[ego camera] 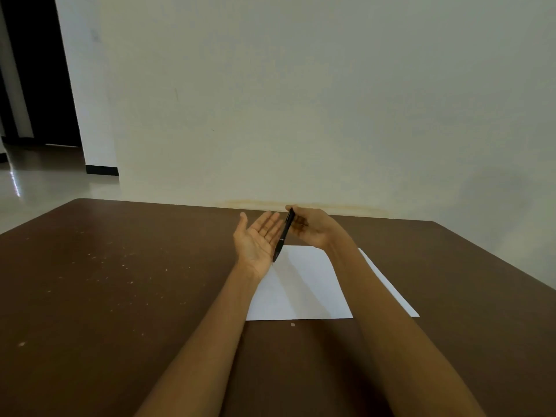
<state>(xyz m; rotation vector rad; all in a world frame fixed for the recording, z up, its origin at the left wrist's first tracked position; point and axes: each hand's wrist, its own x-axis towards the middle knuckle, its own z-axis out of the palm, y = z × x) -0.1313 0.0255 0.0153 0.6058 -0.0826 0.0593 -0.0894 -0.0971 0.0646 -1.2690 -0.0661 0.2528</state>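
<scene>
A white paper sheet (pixel 301 290) lies on a brown table (pixel 120 281).

Two bare forearms come up from the bottom edge. The left forearm (pixel 210 332) and the right forearm (pixel 391 326) are both long and slim. They look broad close to the camera and narrow steadily to lean wrists. The skin is smooth, with soft shading along the inner sides. The left hand (pixel 258 239) is narrow, with fine creases across the palm and slender fingers. The right hand (pixel 313 228) is of like build. The nails on both are too small to make out.
</scene>
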